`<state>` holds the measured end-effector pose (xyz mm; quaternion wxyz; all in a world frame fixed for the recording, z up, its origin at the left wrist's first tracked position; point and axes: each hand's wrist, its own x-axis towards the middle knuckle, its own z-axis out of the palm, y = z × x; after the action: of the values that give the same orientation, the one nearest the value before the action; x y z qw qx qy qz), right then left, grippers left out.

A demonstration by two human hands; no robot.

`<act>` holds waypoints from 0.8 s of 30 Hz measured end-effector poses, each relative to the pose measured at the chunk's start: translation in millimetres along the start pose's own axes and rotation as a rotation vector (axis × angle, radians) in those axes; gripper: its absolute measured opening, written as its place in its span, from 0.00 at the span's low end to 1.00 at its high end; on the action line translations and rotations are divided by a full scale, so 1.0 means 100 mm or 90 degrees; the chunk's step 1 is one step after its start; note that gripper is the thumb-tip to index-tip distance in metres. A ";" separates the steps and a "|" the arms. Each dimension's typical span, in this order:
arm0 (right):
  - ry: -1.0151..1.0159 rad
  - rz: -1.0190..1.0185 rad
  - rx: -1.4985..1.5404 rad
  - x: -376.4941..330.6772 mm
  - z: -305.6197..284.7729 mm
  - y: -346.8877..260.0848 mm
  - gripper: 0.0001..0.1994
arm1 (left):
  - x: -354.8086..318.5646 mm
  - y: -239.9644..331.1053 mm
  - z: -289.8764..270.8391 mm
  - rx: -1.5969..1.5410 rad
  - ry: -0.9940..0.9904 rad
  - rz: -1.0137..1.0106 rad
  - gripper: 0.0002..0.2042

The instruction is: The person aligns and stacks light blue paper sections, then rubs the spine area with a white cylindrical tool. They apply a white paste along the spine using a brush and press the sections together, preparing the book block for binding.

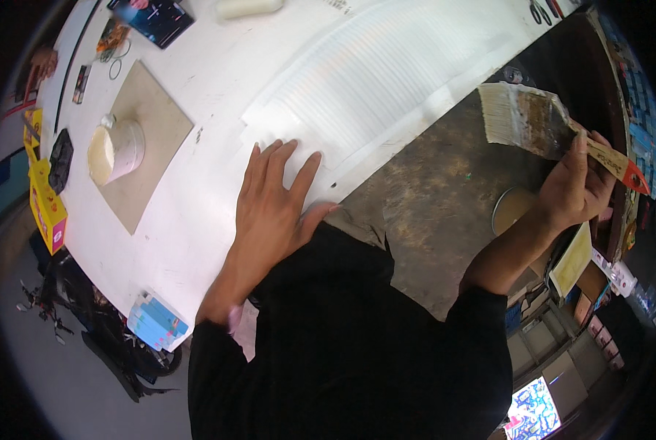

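My right hand grips a wide flat paintbrush by its wooden, red-tipped handle, out past the table's right edge above the floor. Its pale bristles point left; the part near the handle looks brown and coated. My left hand lies with fingers spread on the near end of a fan of overlapping white sheets. The sheets spread in thin, even steps across the white table, toward the far right.
A white tub of cream paste stands on a grey board at the left. Near the left corner are light-blue boxes. A tablet lies at the far left, scissors at the far right. A round container sits below the brush.
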<state>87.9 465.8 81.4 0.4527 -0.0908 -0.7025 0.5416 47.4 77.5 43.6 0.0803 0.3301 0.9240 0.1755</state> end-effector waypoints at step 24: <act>-0.450 0.043 0.133 -0.47 2.23 -0.91 0.15 | -1.85 -0.86 0.17 -0.106 0.408 -0.290 0.22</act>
<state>-15.9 249.4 131.6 0.1707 0.1259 -0.7529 0.6230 144.2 -98.3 1.9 -0.1486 0.0373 0.9343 0.3217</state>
